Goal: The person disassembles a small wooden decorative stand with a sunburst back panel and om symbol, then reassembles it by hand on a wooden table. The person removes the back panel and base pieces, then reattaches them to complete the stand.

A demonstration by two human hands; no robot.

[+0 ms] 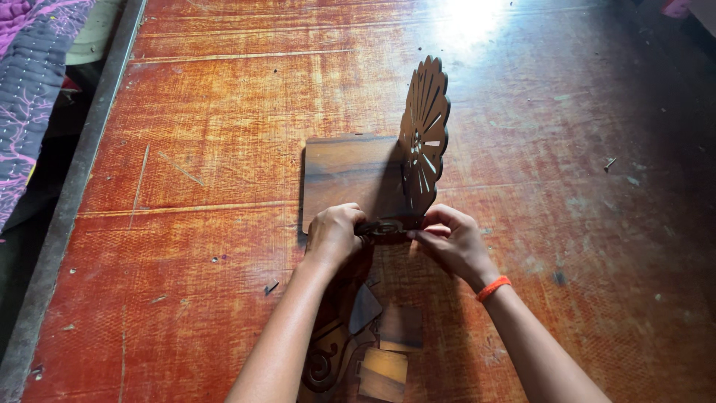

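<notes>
A flat brown wooden panel lies on the reddish wooden table. A round carved wooden piece with cut-out rays and a scalloped edge stands upright on the panel's right side. My left hand and my right hand meet at the panel's near edge. Both pinch a small dark carved scroll piece at the foot of the upright piece. An orange band circles my right wrist.
More carved and plain wooden pieces lie on the table between my forearms. A metal edge strip runs along the table's left side, with patterned grey and purple cloth beyond it. Small chips and debris dot the tabletop.
</notes>
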